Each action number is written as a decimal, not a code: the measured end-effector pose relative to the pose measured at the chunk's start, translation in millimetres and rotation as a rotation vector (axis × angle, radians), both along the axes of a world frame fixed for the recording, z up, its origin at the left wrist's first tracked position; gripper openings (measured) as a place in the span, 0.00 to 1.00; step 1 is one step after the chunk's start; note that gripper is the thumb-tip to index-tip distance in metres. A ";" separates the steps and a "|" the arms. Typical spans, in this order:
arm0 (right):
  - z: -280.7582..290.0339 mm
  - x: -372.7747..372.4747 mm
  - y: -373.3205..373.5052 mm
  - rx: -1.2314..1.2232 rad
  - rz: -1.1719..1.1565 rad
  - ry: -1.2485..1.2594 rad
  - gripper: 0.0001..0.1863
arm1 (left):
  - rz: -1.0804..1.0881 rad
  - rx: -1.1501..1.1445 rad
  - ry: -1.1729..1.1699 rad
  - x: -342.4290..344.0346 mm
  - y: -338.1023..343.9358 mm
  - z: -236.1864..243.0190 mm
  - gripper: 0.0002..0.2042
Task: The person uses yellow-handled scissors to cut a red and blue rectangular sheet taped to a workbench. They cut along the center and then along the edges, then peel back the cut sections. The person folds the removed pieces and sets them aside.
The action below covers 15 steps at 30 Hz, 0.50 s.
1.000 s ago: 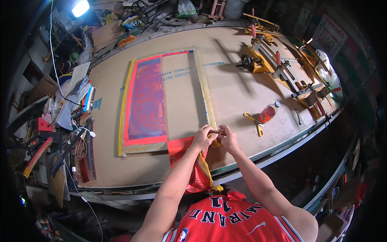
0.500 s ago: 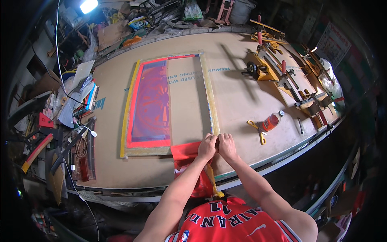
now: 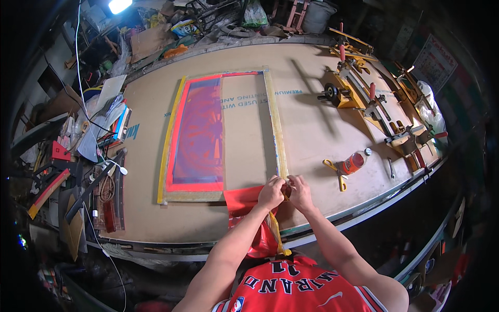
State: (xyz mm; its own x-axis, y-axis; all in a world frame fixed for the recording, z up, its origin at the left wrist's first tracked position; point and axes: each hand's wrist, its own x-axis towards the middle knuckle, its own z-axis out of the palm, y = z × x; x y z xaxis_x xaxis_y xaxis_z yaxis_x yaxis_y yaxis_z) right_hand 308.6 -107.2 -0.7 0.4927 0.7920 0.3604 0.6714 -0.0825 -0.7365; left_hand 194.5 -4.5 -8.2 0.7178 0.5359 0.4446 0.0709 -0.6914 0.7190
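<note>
A wooden screen frame (image 3: 275,122) lies flat on the big board table (image 3: 306,119), its left half covered by purple mesh edged in red film (image 3: 197,135). At the frame's near right corner my left hand (image 3: 271,191) and my right hand (image 3: 299,191) meet, fingers pinched together on the end of a yellow tape strip (image 3: 276,234) and the loose red film (image 3: 244,200). The peeled film and tape hang down over the table's front edge toward my chest. What exactly lies between my fingertips is hidden.
An orange bottle (image 3: 354,162) and yellow-handled scissors (image 3: 333,169) lie to the right of my hands. Several clamps and wooden jigs (image 3: 374,101) line the right edge. Papers, cables and tools (image 3: 99,135) crowd the shelf on the left. A lamp (image 3: 118,5) shines at the back.
My view has shifted slightly, so the frame sits higher. My hands stay pinched together at the frame's near corner, drawn a little closer to me with the red film.
</note>
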 end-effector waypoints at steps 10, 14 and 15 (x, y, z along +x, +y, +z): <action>3.8 3.7 2.1 -0.081 0.124 -0.253 0.20 | 0.051 -0.079 0.012 1.4 1.0 -5.3 0.10; 2.2 4.6 5.6 -0.193 0.109 -0.295 0.18 | 0.079 -0.145 0.039 4.8 -2.4 3.9 0.09; 2.0 4.8 6.7 -0.235 0.110 -0.301 0.17 | 0.087 -0.152 0.045 5.0 -2.7 3.2 0.09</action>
State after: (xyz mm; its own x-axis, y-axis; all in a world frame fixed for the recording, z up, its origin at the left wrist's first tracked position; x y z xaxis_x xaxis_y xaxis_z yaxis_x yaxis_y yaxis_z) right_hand 313.4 -100.5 1.3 0.3002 0.9122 0.2789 0.8688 -0.1407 -0.4748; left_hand 199.5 -7.2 -5.1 0.6833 0.6551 0.3223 0.1598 -0.5649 0.8095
